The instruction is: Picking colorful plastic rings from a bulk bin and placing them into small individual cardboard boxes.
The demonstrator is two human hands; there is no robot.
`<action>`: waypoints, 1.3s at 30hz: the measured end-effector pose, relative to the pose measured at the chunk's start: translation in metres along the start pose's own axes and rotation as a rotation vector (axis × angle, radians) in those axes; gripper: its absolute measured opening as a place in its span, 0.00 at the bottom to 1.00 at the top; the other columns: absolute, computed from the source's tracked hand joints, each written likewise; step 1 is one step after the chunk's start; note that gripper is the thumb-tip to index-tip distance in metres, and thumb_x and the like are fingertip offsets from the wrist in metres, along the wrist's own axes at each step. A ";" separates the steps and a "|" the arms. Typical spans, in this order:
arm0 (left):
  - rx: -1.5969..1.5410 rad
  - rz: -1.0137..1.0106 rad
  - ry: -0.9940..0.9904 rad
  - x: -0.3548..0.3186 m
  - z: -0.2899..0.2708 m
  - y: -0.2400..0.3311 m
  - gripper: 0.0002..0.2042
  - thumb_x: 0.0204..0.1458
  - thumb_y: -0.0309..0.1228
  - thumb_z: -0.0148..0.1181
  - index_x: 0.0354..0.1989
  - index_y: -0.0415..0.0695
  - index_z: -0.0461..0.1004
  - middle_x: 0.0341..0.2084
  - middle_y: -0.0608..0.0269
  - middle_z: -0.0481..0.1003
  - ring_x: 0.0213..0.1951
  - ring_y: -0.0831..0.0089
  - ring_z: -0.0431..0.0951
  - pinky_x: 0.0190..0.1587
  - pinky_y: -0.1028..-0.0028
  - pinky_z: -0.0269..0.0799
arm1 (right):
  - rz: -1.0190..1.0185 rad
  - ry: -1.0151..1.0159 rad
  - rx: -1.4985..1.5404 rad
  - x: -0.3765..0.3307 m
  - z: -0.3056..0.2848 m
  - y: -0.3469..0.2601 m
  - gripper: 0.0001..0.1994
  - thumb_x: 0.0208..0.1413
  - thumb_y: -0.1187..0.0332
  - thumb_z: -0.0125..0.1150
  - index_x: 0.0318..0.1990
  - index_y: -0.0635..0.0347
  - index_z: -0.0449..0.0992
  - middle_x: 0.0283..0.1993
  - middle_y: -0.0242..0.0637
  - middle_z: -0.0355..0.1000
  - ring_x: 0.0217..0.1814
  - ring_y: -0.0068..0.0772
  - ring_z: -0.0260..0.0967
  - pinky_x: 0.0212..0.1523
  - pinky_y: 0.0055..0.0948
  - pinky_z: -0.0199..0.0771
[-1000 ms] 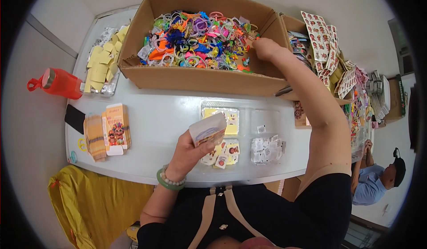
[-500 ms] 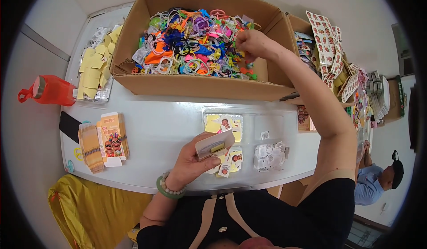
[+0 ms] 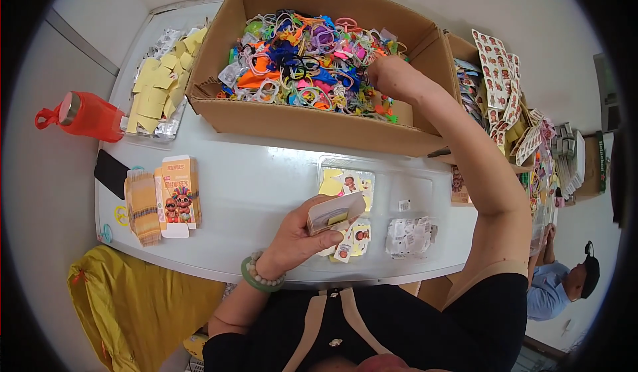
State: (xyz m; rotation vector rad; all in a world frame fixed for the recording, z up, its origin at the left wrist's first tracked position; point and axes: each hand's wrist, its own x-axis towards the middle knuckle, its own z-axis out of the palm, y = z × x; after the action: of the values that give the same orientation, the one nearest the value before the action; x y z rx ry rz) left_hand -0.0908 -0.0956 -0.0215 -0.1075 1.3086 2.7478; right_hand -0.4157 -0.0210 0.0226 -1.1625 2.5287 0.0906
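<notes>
My left hand (image 3: 298, 239) is closed around a small open carton (image 3: 337, 214), its white flaps facing up and a bit of yellow showing inside. Over the big cardboard box (image 3: 312, 121) my right hand (image 3: 396, 79) reaches down with curled fingers among colourful small toys and hair ties (image 3: 299, 59). Its fingertips are partly hidden, so what they pinch is unclear. Below the carton a clear divided tray (image 3: 379, 166) holds stickers and yellow slips (image 3: 359, 234) and a pile of small white sachets (image 3: 409, 238).
At the left lie flat orange cartons (image 3: 143, 206), a dark phone (image 3: 111, 174), a red bottle (image 3: 90, 116) and a heap of yellow slips (image 3: 156, 93). Sticker sheets (image 3: 495, 73) stand in another box at the right. A person in a cap (image 3: 565, 282) sits farther right.
The whole view has shifted, so the table things appear farther right. My right hand is slightly lower among the toys. My left hand still holds the carton.
</notes>
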 end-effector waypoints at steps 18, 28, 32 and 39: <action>0.045 -0.049 0.027 0.002 0.002 -0.002 0.23 0.49 0.24 0.63 0.54 0.38 0.65 0.47 0.62 0.68 0.49 0.73 0.69 0.51 0.73 0.67 | 0.022 0.167 0.724 0.001 -0.025 -0.012 0.12 0.47 0.70 0.64 0.40 0.61 0.75 0.26 0.29 0.71 0.23 0.19 0.66 0.23 0.21 0.64; 0.034 -0.064 0.029 0.003 0.002 0.000 0.22 0.49 0.24 0.63 0.53 0.38 0.65 0.45 0.63 0.69 0.47 0.75 0.70 0.48 0.75 0.69 | 0.108 0.099 1.010 -0.039 -0.019 0.034 0.04 0.53 0.69 0.58 0.34 0.57 0.75 0.21 0.22 0.67 0.20 0.12 0.60 0.22 0.15 0.56; 0.019 -0.060 0.034 0.003 0.002 -0.001 0.22 0.49 0.24 0.63 0.53 0.38 0.66 0.45 0.63 0.69 0.47 0.74 0.70 0.50 0.75 0.68 | 0.081 0.131 1.076 -0.041 -0.017 0.043 0.03 0.52 0.68 0.58 0.31 0.55 0.74 0.21 0.22 0.67 0.21 0.12 0.61 0.23 0.15 0.57; 0.016 -0.047 0.038 0.002 0.000 -0.004 0.23 0.48 0.24 0.64 0.54 0.38 0.65 0.47 0.62 0.68 0.50 0.73 0.69 0.53 0.73 0.66 | 0.146 0.021 0.910 -0.025 -0.010 0.062 0.04 0.47 0.71 0.61 0.31 0.58 0.75 0.22 0.27 0.71 0.24 0.15 0.67 0.23 0.19 0.65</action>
State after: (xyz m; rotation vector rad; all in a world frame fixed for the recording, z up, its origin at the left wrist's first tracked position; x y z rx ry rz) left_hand -0.0922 -0.0931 -0.0252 -0.1878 1.3200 2.7084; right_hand -0.4498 0.0356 0.0350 -0.5950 2.2124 -0.9302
